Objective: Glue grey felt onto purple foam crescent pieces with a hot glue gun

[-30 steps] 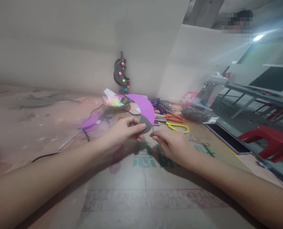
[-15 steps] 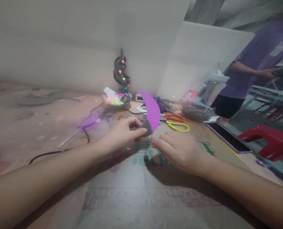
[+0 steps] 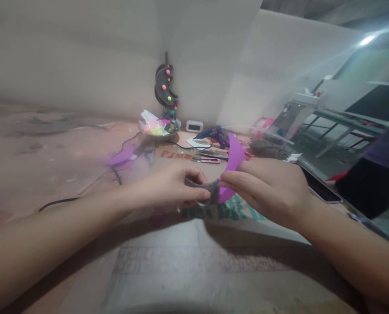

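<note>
A purple crescent (image 3: 236, 153), seemingly of paper or foam, has its lower end wrapped in grey yarn (image 3: 215, 192). My left hand (image 3: 171, 185) pinches that wrapped end between thumb and fingers. Against the edge of the wrapping, my right hand (image 3: 266, 185) is closed, its fingertips pressed together on the grey yarn and partly covering the crescent. The strand inside these fingers is mostly hidden. Just beyond the hands lie pink-handled snips (image 3: 210, 161) and scissors (image 3: 214, 153), whose handles are largely behind the crescent.
A grey crescent ornament with coloured balls (image 3: 164, 87) stands behind a bowl (image 3: 160, 135). Further back are a small white clock (image 3: 194, 126) and a blue glue gun (image 3: 212, 135). A grey yarn bundle (image 3: 269, 149), a phone (image 3: 321, 185) and a clear jug (image 3: 292, 115) are on the right. A person's dark clothing (image 3: 367, 183) shows at right.
The crescent has tilted and shifted right. My right hand has come up to the wrapped edge, now covering the scissor handles. The person at right has moved mostly out of view.
</note>
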`<state>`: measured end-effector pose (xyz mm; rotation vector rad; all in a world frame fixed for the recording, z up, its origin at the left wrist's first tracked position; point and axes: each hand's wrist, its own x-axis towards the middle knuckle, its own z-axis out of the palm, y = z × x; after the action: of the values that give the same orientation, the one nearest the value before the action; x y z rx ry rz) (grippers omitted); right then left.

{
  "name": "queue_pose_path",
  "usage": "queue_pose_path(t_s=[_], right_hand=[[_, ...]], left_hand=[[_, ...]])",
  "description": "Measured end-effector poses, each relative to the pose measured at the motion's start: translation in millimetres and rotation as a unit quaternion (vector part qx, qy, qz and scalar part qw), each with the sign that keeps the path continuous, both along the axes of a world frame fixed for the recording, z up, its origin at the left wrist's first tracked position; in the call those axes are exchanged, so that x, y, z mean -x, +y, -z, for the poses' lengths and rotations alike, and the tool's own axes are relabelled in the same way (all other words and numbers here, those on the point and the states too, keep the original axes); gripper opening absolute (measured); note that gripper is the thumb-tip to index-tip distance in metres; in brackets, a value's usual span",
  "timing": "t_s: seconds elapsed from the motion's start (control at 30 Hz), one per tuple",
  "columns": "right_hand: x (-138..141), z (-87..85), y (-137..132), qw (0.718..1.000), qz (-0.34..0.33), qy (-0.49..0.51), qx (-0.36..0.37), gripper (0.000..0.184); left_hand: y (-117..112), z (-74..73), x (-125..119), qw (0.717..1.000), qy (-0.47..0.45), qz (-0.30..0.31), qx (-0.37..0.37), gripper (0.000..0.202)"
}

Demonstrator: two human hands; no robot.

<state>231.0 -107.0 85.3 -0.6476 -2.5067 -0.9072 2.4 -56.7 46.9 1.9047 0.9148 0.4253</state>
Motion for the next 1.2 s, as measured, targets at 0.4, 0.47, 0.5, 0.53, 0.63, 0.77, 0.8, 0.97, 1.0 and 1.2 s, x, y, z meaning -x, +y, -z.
queue_pose_path(t_s=[0.4,0.47,0.5,0.53,0.63,0.77,0.8,0.97,1.0,1.2], right_hand=[[7,-4.4,5,0.943,0.056,0.231,0.235,0.031],[8,5.3,19,0.887,0.073,0.306,0.338,0.024],[9,11.4,25,0.851,0.060,0.337,0.398,0.028],[11,17.8,29,0.811,0.044,0.367,0.453,0.034],[18,33.9,33,0.732,0.035,0.418,0.536,0.030],[21,40.6,27,0.802,0.078,0.379,0.455,0.019],[21,40.3,25,0.830,0.079,0.359,0.419,0.019],[17,38.5,21,0.923,0.066,0.232,0.299,0.020],[17,38.4,21,0.934,0.065,0.210,0.281,0.020],[16,38.7,12,0.991,0.071,0.056,0.101,0.022]], left_hand=[[12,-5.6,1,0.980,-0.155,-0.124,0.006,0.027],[13,-4.0,2,0.977,-0.166,-0.134,-0.001,0.027],[12,-3.1,2,0.976,-0.173,-0.135,0.000,0.028],[12,-1.9,2,0.975,-0.180,-0.132,0.003,0.029],[13,1.6,1,0.972,-0.199,-0.120,0.016,0.030],[15,5.2,-1,0.964,-0.234,-0.116,0.050,0.030],[15,5.7,-2,0.961,-0.243,-0.116,0.059,0.029],[13,6.0,-4,0.955,-0.256,-0.131,0.075,0.027],[12,5.7,-4,0.955,-0.253,-0.136,0.077,0.026],[9,4.8,-4,0.962,-0.249,-0.082,0.080,0.021]])
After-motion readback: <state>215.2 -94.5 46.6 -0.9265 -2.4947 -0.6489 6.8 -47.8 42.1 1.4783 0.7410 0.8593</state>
